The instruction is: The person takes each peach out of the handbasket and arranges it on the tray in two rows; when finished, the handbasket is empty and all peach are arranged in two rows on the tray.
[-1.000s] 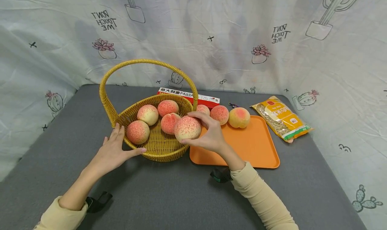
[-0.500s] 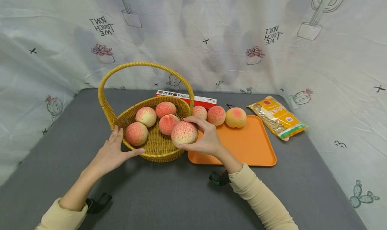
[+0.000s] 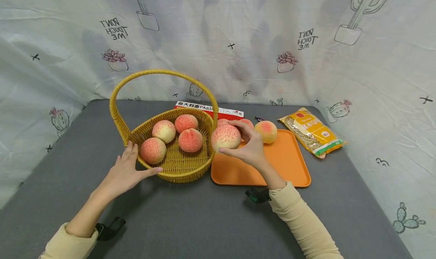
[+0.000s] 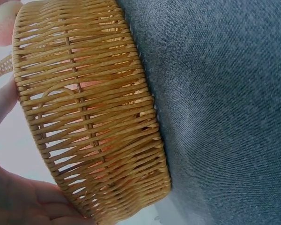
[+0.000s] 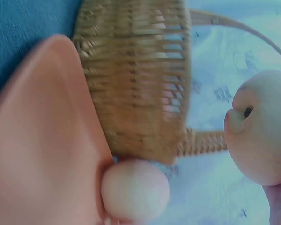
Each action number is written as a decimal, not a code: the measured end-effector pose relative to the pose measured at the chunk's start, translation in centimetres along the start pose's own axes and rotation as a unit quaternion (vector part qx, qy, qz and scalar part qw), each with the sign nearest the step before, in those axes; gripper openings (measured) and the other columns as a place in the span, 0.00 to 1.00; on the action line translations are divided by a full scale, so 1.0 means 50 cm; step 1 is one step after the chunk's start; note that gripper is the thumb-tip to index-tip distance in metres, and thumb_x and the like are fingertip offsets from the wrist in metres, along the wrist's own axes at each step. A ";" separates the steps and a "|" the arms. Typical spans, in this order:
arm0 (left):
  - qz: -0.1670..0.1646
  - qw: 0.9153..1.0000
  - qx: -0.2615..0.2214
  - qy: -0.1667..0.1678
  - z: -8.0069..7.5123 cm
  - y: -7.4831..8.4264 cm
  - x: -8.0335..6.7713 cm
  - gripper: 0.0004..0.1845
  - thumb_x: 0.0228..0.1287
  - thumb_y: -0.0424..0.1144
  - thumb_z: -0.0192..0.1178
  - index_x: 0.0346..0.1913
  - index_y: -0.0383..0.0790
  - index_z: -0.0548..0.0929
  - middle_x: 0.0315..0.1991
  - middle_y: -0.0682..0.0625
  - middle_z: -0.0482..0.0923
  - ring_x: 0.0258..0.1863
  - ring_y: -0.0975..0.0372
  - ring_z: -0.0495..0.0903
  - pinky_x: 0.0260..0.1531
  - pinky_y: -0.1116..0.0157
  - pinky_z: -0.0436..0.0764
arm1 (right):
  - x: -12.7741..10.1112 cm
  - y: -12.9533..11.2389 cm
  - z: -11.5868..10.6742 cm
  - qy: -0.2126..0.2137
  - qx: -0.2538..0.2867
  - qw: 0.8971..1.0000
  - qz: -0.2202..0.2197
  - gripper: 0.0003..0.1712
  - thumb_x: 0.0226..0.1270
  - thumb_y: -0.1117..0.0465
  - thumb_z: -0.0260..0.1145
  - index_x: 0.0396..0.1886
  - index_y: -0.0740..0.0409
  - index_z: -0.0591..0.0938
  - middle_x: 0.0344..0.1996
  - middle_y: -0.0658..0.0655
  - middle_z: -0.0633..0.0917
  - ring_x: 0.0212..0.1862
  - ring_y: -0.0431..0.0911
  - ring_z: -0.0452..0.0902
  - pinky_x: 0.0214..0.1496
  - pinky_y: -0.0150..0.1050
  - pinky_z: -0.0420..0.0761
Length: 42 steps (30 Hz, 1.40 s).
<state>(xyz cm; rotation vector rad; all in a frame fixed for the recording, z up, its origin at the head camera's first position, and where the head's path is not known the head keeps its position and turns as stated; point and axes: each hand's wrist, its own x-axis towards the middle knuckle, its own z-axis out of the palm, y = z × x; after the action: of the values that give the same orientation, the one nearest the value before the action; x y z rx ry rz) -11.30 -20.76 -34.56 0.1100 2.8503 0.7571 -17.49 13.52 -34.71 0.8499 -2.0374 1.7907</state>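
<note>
My right hand (image 3: 251, 147) grips a red-speckled pale peach (image 3: 225, 138) between thumb and fingers, in the air where the basket's right rim meets the tray's left end. In the right wrist view this peach (image 5: 262, 129) shows a small dark hole in its stem end. My left hand (image 3: 123, 175) rests spread against the left front rim of the yellow wicker basket (image 3: 182, 174), fingers straight and thumb along the edge. Several pink and cream peaches (image 3: 190, 140) lie inside the basket. Beside it is an orange tray (image 3: 262, 168) with a yellowish peach (image 3: 266, 131) at its back edge.
Two more peaches along the tray's back edge are partly hidden by my right hand and its peach. A red and white pasta box (image 3: 225, 112) lies behind the basket. To the tray's right is a yellow food bag (image 3: 311, 132). The basket's tall handle (image 3: 163, 72) arches overhead.
My right hand has moved to the right with the peach, from over the inside of the basket to its right rim. My left hand stays at the basket.
</note>
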 end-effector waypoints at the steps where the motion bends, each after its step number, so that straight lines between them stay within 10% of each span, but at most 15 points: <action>1: 0.000 1.000 0.000 -0.001 0.000 0.000 0.000 0.66 0.57 0.69 0.60 0.71 0.17 0.37 0.72 0.23 0.27 0.70 0.30 0.36 0.66 0.35 0.41 | 0.001 -0.001 -0.008 0.005 0.003 1.000 0.002 0.41 0.35 0.81 0.78 0.57 0.74 0.75 0.53 0.68 0.78 0.53 0.46 0.78 0.55 0.38 0.80; 21: -0.007 1.000 0.006 -0.005 -0.002 0.003 -0.002 0.67 0.57 0.70 0.59 0.71 0.17 0.37 0.72 0.23 0.26 0.70 0.31 0.36 0.66 0.35 0.40 | 0.008 0.020 -0.212 0.173 -0.011 0.979 0.109 0.33 0.48 0.82 0.71 0.56 0.66 0.74 0.49 0.50 0.78 0.54 0.43 0.75 0.55 0.27 0.76; 31: -0.006 1.000 0.006 -0.004 -0.003 0.000 -0.001 0.67 0.56 0.70 0.59 0.71 0.17 0.36 0.72 0.23 0.26 0.72 0.34 0.34 0.67 0.35 0.39 | -0.007 0.083 -0.290 0.264 -0.034 0.939 0.219 0.29 0.49 0.78 0.74 0.48 0.55 0.75 0.49 0.50 0.75 0.53 0.41 0.71 0.55 0.24 0.73; 42: -0.003 1.000 0.000 -0.006 -0.005 0.005 0.002 0.67 0.56 0.71 0.59 0.72 0.17 0.37 0.72 0.24 0.26 0.71 0.32 0.35 0.67 0.36 0.39 | -0.021 0.130 -0.316 0.222 -0.200 0.902 0.311 0.40 0.50 0.63 0.79 0.60 0.67 0.69 0.47 0.48 0.73 0.53 0.42 0.71 0.59 0.35 0.74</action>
<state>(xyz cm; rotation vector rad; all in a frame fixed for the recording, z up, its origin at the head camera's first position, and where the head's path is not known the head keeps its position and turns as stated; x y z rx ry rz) -11.44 -20.68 -34.23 0.1059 2.8380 0.7532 -23.07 29.42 -37.67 -0.3477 -2.3548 1.5239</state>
